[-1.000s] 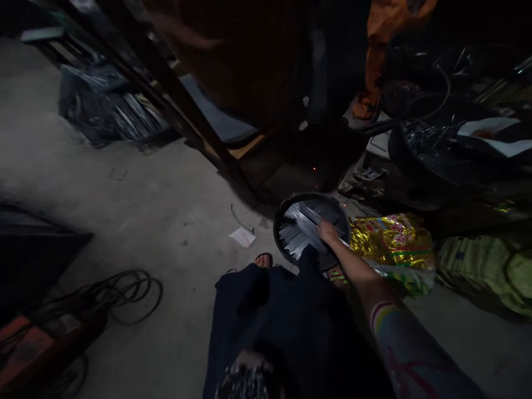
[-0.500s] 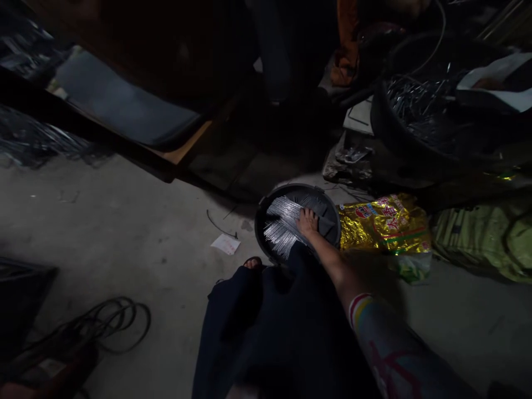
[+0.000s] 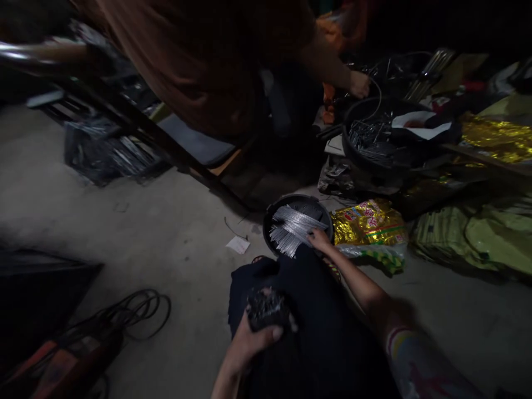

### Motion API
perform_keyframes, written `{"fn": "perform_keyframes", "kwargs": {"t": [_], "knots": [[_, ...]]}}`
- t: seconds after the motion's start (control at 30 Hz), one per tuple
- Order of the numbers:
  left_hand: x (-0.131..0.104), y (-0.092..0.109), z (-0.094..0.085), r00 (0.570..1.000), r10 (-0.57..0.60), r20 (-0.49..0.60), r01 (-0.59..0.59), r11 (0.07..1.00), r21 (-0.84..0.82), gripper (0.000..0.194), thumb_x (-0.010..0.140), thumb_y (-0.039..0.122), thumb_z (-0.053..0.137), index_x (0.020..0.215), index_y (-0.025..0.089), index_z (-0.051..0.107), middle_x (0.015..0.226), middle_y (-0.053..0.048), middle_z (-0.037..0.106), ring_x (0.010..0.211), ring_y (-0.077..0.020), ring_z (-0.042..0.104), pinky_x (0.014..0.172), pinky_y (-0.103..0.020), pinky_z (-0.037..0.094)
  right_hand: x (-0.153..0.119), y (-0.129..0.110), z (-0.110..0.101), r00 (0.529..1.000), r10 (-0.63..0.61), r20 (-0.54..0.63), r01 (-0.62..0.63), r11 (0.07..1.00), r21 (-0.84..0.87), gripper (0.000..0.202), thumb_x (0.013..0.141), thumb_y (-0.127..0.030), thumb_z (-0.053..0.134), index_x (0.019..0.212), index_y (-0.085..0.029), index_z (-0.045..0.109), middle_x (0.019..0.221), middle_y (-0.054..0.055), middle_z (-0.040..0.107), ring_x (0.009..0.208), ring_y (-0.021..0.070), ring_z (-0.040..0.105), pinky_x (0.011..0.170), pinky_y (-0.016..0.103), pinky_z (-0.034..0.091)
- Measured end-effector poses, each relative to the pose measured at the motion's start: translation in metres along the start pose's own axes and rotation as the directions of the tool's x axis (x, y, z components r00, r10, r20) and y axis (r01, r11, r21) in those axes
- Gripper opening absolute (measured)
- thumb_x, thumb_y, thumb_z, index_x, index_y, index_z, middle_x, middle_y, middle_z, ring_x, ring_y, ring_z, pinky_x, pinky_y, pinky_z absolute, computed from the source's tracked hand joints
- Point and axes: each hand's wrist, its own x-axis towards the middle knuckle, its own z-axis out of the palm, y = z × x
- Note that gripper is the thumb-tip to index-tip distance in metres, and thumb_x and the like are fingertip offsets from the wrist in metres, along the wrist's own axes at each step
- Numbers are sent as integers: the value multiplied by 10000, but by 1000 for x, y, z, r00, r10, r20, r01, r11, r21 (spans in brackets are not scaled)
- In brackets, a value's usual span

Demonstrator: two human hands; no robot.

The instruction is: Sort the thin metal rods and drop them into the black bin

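– Dim light over a bare grey concrete floor [image 3: 195,244]; what does the head view give, taking the round black plastic tub [image 3: 266,233] as landmark?
– Inside the tub lie thin, straight, silvery metal-looking rods [image 3: 295,224], one bunch crossing another. The right hand [image 3: 320,239] is at the rods' right-hand ends, fingers bent; whether they grip any, I cannot tell
– And the left hand [image 3: 257,338]?
– Nearer the wearer than the tub, over a lap in dark cloth [image 3: 316,310], its thumb and fingers closed around a dark, rough-topped bundle [image 3: 269,307]
– What could go wrong?
– As I judge it, the overlap is the trouble: a tug on one bunch could drag or scatter the other. A loosened left grip could drop the dark bundle short of the tub, and poor light would hide that
– Anything around the tub?
– Just to its right, a shiny gold printed bag [image 3: 369,224], which a swinging right forearm could knock. Beyond, up and right, a co-worker's hand [image 3: 359,84] is near a large black basin [image 3: 347,144], well apart from the wearer's
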Motion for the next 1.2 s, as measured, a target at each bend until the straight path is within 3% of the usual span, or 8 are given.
{"fn": "perform_keyframes", "kwargs": {"t": [0.1,0.2,0.3,0.4,0.53,0.67,0.93,1.2], "knots": [[-5,2,21,997,69,-47,-71,995,-63,527,525,286,849,1009,213,653,841,-86,736,771,-297,709,812,-458,540,-73,-20,-38,992,-93,-86,104,986,129,197,885,-303,538,948,-177,675,928,75,707,914,227,640,830,334,473],[-21,-3,41,990,120,-78,-127,987,-95,451,546,256,834,955,158,670,908,-119,740,784,-284,711,777,-409,550,-157,-54,-75,954,-202,-222,290,812,506,251,881,-420,553,944,-199,653,857,40,683,762,186,635,698,294,491],[-46,-8,55,984,179,-24,-180,980,-82,467,577,254,826,1009,142,687,976,-134,739,865,-306,707,813,-423,545,-238,-95,-98,946,-318,-55,260,650,714,309,870,-477,574,1013,-212,641,880,36,676,658,150,609,561,250,458],[-65,-11,60,952,306,6,-306,952,26,552,559,222,849,1083,153,691,1041,-111,733,980,-301,678,905,-402,510,-287,-126,-96,914,-406,19,276,653,705,325,793,-439,693,1028,-220,645,844,14,655,655,139,581,546,232,427],[-61,-18,54,912,400,-88,-390,914,109,519,525,218,863,1012,136,703,973,-79,735,938,-264,669,864,-350,506,-290,-138,-72,900,-418,-123,405,696,593,230,773,-408,709,863,-204,652,779,-4,628,685,143,554,597,242,418],[-43,-28,38,888,370,-273,-372,927,48,435,492,214,853,876,104,682,811,-58,710,735,-206,647,707,-305,500,-267,-137,-51,885,-453,-110,441,734,516,211,815,-395,641,797,-185,648,751,10,639,725,165,576,665,269,436],[-37,-34,23,898,333,-287,-356,934,-30,438,508,177,816,916,98,680,825,-51,701,733,-190,633,720,-304,488,-249,-147,-47,892,-451,7,400,798,450,180,756,-355,659,769,-182,612,707,-8,590,665,151,523,622,266,401],[-32,-34,23,899,322,-296,-348,937,-38,407,513,169,806,891,102,672,814,-41,689,714,-175,619,694,-286,482,-250,-146,-50,897,-441,24,353,748,562,149,767,-322,637,731,-194,570,681,-30,527,653,132,487,613,253,385]]}}
